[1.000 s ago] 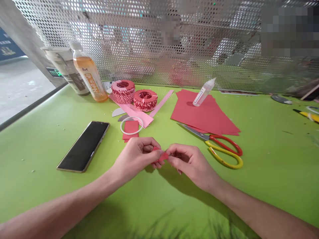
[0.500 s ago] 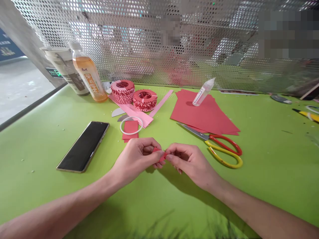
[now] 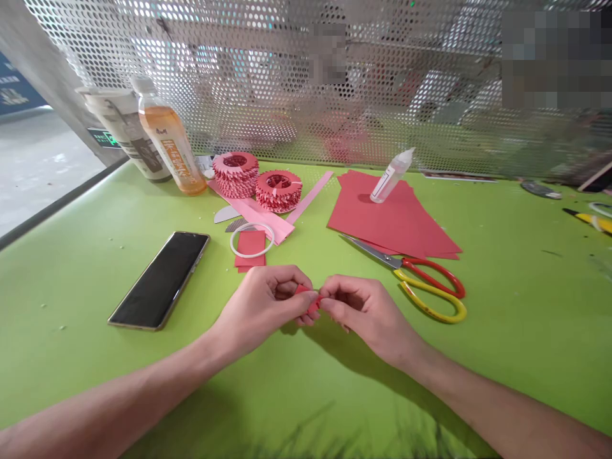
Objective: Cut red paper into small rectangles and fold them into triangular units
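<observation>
Between my hands is a small piece of red paper (image 3: 313, 304), partly hidden by fingers. My left hand (image 3: 270, 299) pinches it between thumb and fingers. The fingertips of my right hand (image 3: 366, 312) are closed on its right edge. Beyond my left hand, a white ring (image 3: 233, 245) lies over small red paper rectangles (image 3: 251, 245). Large red sheets (image 3: 392, 223) lie farther back on the right, with a glue bottle (image 3: 391, 177) resting on them. Scissors (image 3: 411, 280) with red and yellow handles lie right of my right hand.
On the green table (image 3: 287, 395), a phone (image 3: 162, 280) lies at the left. A drink bottle (image 3: 169, 143) and a cup (image 3: 127, 134) stand at the back left. Two pleated paper rings (image 3: 278, 191) sit near pink strips (image 3: 310, 196). A perforated metal screen (image 3: 287, 83) rises behind.
The red piece has shifted slightly to the right between my fingers, and its visible shape has changed a little. Both hands keep nearly the same position.
</observation>
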Demonstrator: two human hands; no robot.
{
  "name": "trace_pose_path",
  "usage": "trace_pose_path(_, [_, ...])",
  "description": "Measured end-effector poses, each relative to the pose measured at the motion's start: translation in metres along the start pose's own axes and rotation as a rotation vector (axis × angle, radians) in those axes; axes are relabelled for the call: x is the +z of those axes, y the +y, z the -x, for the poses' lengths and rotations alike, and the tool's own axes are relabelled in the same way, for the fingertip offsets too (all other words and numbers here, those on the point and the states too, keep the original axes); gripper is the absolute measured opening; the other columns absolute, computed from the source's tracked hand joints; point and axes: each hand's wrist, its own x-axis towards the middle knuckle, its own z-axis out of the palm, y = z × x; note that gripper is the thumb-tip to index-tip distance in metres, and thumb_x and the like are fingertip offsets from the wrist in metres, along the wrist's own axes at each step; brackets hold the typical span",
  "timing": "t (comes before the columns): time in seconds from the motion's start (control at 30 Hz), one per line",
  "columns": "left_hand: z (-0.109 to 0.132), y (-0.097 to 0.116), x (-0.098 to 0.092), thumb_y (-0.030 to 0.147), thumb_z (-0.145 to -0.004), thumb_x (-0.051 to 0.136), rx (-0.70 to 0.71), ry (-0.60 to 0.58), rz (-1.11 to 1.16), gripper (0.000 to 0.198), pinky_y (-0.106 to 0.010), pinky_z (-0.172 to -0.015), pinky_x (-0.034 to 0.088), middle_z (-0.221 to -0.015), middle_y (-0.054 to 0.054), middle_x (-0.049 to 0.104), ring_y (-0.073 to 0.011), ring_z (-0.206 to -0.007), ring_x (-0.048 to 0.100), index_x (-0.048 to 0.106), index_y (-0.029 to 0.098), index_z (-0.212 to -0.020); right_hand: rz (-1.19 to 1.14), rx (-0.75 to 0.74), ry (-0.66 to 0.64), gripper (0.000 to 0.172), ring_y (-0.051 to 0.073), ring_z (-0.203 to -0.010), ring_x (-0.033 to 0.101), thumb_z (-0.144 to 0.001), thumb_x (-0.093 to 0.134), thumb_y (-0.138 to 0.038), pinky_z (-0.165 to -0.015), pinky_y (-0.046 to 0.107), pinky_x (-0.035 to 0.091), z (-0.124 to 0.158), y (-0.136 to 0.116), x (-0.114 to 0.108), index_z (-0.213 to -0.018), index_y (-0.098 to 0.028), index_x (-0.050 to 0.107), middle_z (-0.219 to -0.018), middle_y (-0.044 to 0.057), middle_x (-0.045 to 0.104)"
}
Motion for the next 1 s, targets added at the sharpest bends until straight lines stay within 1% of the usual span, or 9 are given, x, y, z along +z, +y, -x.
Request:
trace_pose_path(0.2, [0.002, 0.0, 0.001, 0.02, -0.079, 0.072, -0.003, -0.01, -0.005, 0.01, -0.022, -0.047, 0.058, -0.058, -0.001, 0.08, -0.0188, -0.051, 0.075, 0.071, 0.02, -0.069, 0.026, 0.023, 0.016, 0.03, 0.015, -0.061, 0.049, -0.09, 0.106, -0.047, -0.059, 0.031, 0.041, 0.0, -0.001, 0.002, -0.081, -0.026, 0.087, -0.07, -0.004, 0.07])
trace_pose_path(0.37, [0.004, 0.001, 0.005, 0.02, -0.079, 0.071, 0.002, -0.013, -0.038, 0.01, -0.024, -0.049, 0.059, -0.06, -0.001, 0.08, -0.0216, -0.056, 0.077, 0.072, 0.021, -0.069, 0.061, -0.016, 0.063, 0.03, 0.015, -0.062, 0.043, -0.093, 0.099, -0.043, -0.061, 0.032, 0.039, 0.004, -0.003, 0.003, -0.076, -0.027, 0.082, -0.067, -0.005, 0.064])
trace_pose_path(0.47, [0.003, 0.002, 0.005, 0.021, -0.08, 0.07, -0.013, -0.022, -0.03, 0.009, -0.024, -0.048, 0.058, -0.061, -0.003, 0.081, -0.0231, -0.058, 0.078, 0.072, 0.021, -0.071, 0.08, -0.008, 0.063, 0.032, 0.017, -0.062, 0.048, -0.098, 0.095, -0.047, -0.059, 0.033, 0.04, 0.006, -0.004, 0.002, -0.076, -0.027, 0.082, -0.067, -0.004, 0.064])
trace_pose_path(0.57, [0.0, 0.003, 0.003, 0.024, -0.08, 0.07, -0.036, -0.043, 0.029, 0.009, -0.026, -0.049, 0.058, -0.063, -0.005, 0.082, -0.0234, -0.057, 0.078, 0.073, 0.02, -0.072, 0.106, -0.02, 0.069, 0.03, 0.019, -0.062, 0.056, -0.102, 0.092, -0.05, -0.058, 0.033, 0.045, 0.007, -0.005, 0.0, -0.083, -0.028, 0.083, -0.069, -0.003, 0.066])
trace_pose_path(0.63, [-0.002, 0.003, 0.0, 0.026, -0.079, 0.072, -0.056, -0.061, 0.076, 0.01, -0.027, -0.05, 0.06, -0.063, -0.007, 0.082, -0.0229, -0.054, 0.077, 0.073, 0.019, -0.071, 0.13, -0.094, 0.114, 0.019, 0.02, -0.063, 0.059, -0.102, 0.091, -0.042, -0.058, 0.034, 0.049, 0.008, -0.006, -0.001, -0.091, -0.03, 0.082, -0.074, -0.004, 0.068])
trace_pose_path(0.7, [-0.003, 0.004, -0.001, 0.026, -0.078, 0.074, -0.078, -0.075, 0.123, 0.012, -0.027, -0.05, 0.06, -0.061, -0.008, 0.081, -0.0221, -0.052, 0.076, 0.074, 0.017, -0.07, 0.167, -0.197, 0.134, 0.01, 0.021, -0.067, 0.067, -0.103, 0.088, -0.031, -0.06, 0.035, 0.055, 0.01, -0.007, 0.0, -0.094, -0.032, 0.082, -0.081, -0.003, 0.075])
trace_pose_path(0.8, [-0.004, 0.005, -0.002, 0.026, -0.076, 0.075, -0.098, -0.092, 0.181, 0.012, -0.025, -0.049, 0.059, -0.06, -0.008, 0.081, -0.021, -0.051, 0.075, 0.075, 0.016, -0.07, 0.256, -0.356, 0.101, 0.019, 0.024, -0.078, 0.08, -0.104, 0.084, -0.02, -0.069, 0.037, 0.062, 0.01, -0.008, 0.002, -0.092, -0.034, 0.086, -0.089, 0.0, 0.087])
trace_pose_path(0.87, [-0.004, 0.005, -0.002, 0.025, -0.077, 0.075, -0.103, -0.106, 0.205, 0.012, -0.025, -0.049, 0.059, -0.06, -0.008, 0.08, -0.0207, -0.051, 0.075, 0.075, 0.015, -0.071, 0.299, -0.425, 0.1, 0.025, 0.024, -0.079, 0.083, -0.105, 0.084, -0.015, -0.07, 0.038, 0.063, 0.01, -0.008, 0.003, -0.091, -0.035, 0.09, -0.089, 0.0, 0.091])
trace_pose_path(1.0, [-0.004, 0.004, -0.002, 0.026, -0.077, 0.074, -0.106, -0.098, 0.199, 0.013, -0.027, -0.053, 0.06, -0.063, -0.01, 0.081, -0.0223, -0.055, 0.077, 0.075, 0.015, -0.07, 0.341, -0.456, 0.146, 0.026, 0.027, -0.077, 0.085, -0.105, 0.086, -0.015, -0.07, 0.041, 0.065, 0.009, -0.009, 0.002, -0.091, -0.035, 0.092, -0.088, 0.001, 0.092])
